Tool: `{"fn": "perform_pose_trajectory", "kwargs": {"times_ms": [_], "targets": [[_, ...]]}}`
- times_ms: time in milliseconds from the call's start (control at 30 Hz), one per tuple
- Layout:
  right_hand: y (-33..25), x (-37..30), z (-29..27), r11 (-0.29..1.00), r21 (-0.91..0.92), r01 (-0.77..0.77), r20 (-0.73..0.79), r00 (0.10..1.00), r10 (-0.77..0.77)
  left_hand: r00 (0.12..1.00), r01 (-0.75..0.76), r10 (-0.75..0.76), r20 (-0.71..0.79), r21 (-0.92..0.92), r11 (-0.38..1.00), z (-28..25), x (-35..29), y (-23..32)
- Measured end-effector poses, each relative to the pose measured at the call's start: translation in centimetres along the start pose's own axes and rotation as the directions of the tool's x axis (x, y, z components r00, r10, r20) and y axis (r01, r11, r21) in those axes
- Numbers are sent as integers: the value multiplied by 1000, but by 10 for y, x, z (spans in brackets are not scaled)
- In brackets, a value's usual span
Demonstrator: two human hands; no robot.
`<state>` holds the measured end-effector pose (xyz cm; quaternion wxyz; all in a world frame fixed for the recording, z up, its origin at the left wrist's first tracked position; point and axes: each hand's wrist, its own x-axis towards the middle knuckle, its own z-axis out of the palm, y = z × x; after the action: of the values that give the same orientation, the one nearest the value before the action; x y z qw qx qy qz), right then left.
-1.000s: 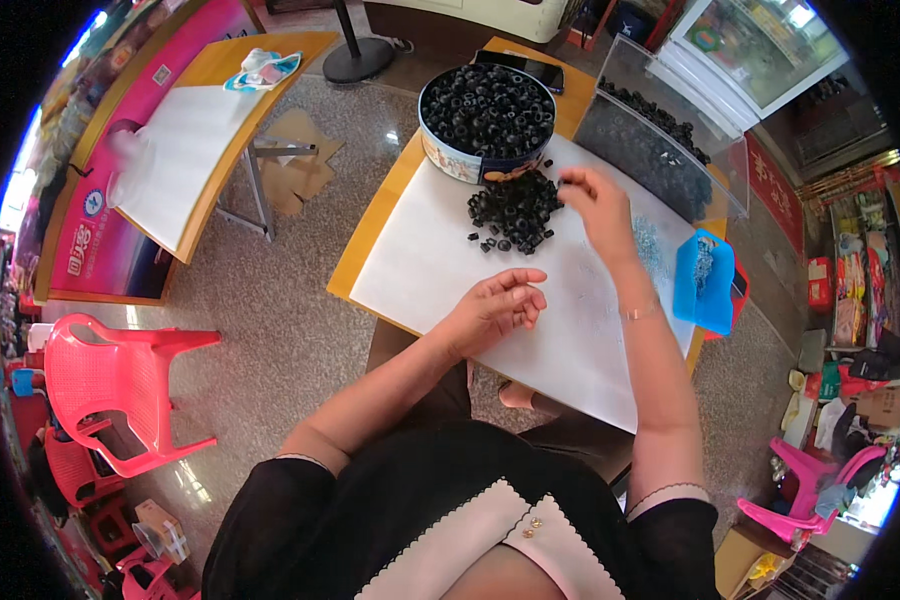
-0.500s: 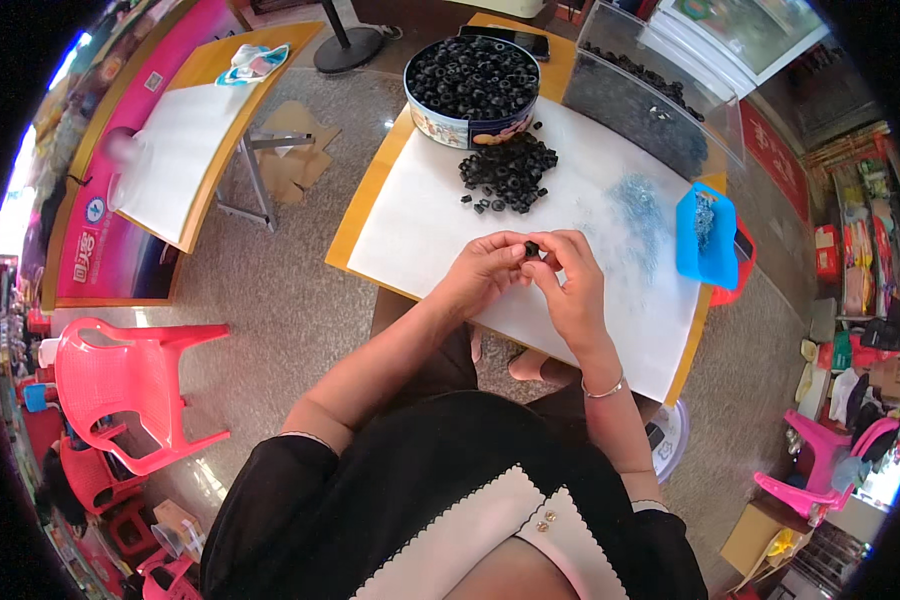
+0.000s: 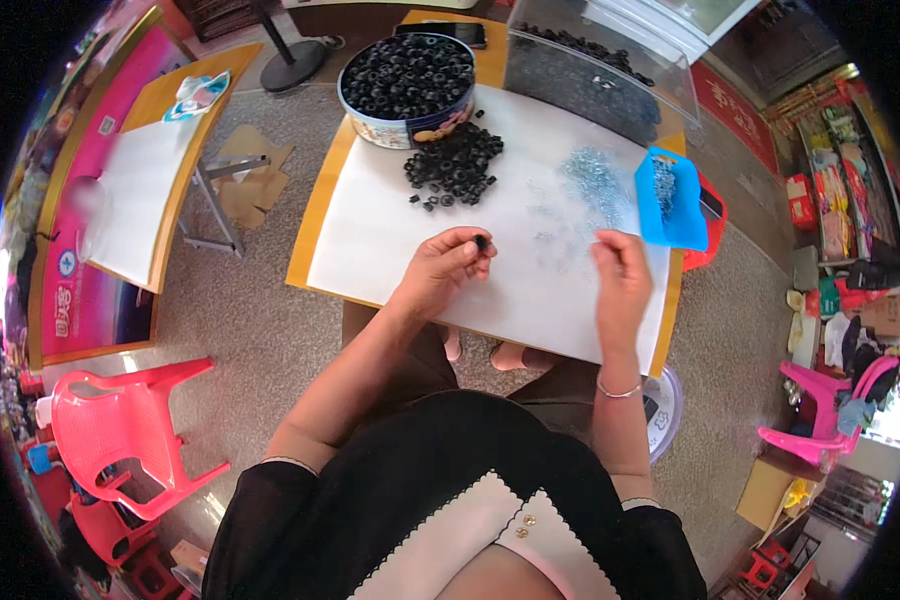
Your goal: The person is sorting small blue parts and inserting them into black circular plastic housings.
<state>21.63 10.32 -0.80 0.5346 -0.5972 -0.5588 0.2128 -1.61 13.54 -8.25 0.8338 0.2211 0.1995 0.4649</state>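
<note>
my left hand pinched one black ring firmly; my right hand, fingers curled, picked among loose screws near the sheet's right edge.

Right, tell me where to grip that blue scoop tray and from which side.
Grip the blue scoop tray by its raised near rim, probably coming from the right hand side. Small metal parts lie inside, so keep it level; its far end overhangs the table edge.

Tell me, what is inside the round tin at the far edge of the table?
The round tin is heaped with small black rings. They cover its bottom, so anything beneath stays hidden.
</note>
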Motion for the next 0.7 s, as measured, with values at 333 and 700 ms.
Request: {"fn": "perform_pose_trajectory", "kwargs": {"times_ms": [333,700], "targets": [[40,-37,-20,962,-265,61,87,995,-39,998,-45,50,-48,85,995,3,2,-2],[38,-32,9,826,-501,259,181,964,-192,999,0,2,-34,59,998,5,-1,1]]}}
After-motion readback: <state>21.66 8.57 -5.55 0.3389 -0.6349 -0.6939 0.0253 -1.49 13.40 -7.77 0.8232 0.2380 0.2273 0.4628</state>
